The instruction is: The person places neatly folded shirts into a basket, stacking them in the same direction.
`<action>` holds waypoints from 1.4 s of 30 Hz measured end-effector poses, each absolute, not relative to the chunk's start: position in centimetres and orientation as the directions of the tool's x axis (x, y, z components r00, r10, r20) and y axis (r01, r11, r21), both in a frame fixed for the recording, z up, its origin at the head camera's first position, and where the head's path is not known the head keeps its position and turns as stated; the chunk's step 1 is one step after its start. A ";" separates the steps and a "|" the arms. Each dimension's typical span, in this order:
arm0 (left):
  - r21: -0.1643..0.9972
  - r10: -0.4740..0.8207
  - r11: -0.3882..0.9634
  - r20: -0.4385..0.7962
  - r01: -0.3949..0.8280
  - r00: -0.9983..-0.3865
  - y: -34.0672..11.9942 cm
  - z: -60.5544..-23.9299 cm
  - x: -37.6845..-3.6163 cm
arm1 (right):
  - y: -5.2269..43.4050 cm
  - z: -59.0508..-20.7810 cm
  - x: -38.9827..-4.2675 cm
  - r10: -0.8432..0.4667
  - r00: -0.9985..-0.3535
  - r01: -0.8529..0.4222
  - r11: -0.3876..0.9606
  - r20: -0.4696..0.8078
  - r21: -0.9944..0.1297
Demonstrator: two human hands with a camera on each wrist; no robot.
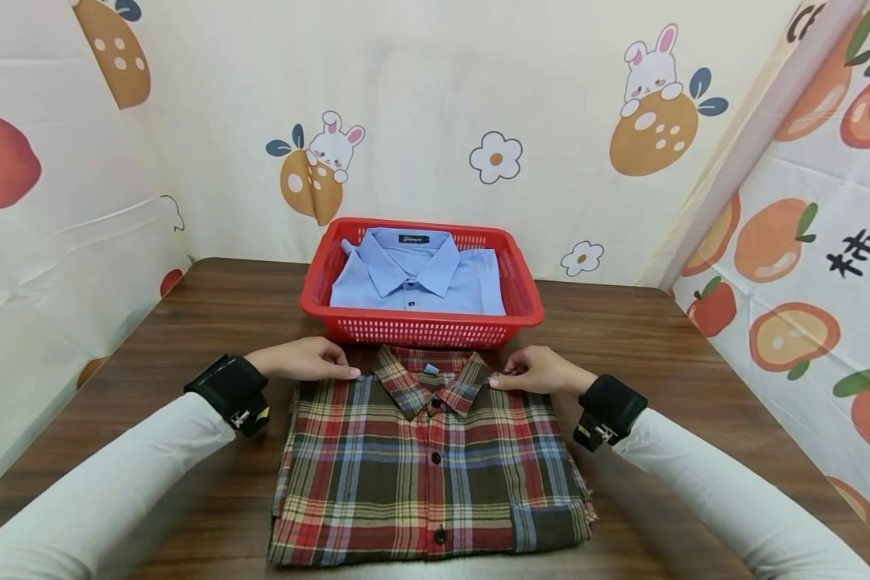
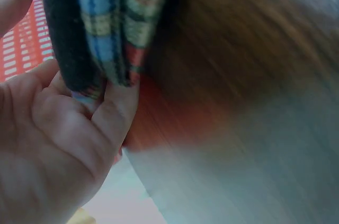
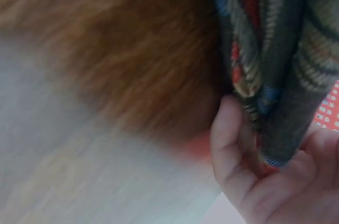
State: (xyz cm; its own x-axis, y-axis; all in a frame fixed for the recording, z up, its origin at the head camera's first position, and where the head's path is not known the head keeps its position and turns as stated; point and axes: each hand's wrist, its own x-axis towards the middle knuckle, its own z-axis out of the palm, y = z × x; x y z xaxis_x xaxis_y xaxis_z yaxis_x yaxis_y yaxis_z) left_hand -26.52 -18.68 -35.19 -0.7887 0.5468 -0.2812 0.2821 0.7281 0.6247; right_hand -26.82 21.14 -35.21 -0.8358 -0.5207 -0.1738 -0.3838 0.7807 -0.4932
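Observation:
A folded plaid shirt (image 1: 399, 475) in red, dark green, blue and cream lies on the table, collar toward the back, buttons up the middle. My left hand (image 1: 306, 360) pinches its top edge left of the collar, thumb above and fingers beneath. Right of the collar, my right hand (image 1: 540, 370) pinches the same edge in a like way. In the left wrist view, folded layers of the plaid shirt (image 2: 100, 23) rest between thumb and fingers of the left hand (image 2: 58, 128). The right wrist view has the shirt's layers (image 3: 288, 91) in the right hand (image 3: 280, 181).
Just behind the shirt stands a red plastic basket (image 1: 435, 326) holding a folded light blue shirt (image 1: 435, 282). The brown wooden table (image 1: 210, 322) backs onto a printed curtain (image 1: 420, 97), with more printed cloth (image 1: 783, 266) on the right side and on the left.

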 end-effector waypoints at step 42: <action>0.878 0.553 0.353 -0.474 -0.323 -0.685 -23.2 -36.4 -18.3 | 25.3 -36.0 -20.1 -0.411 -0.744 0.340 0.446 -0.526 -0.828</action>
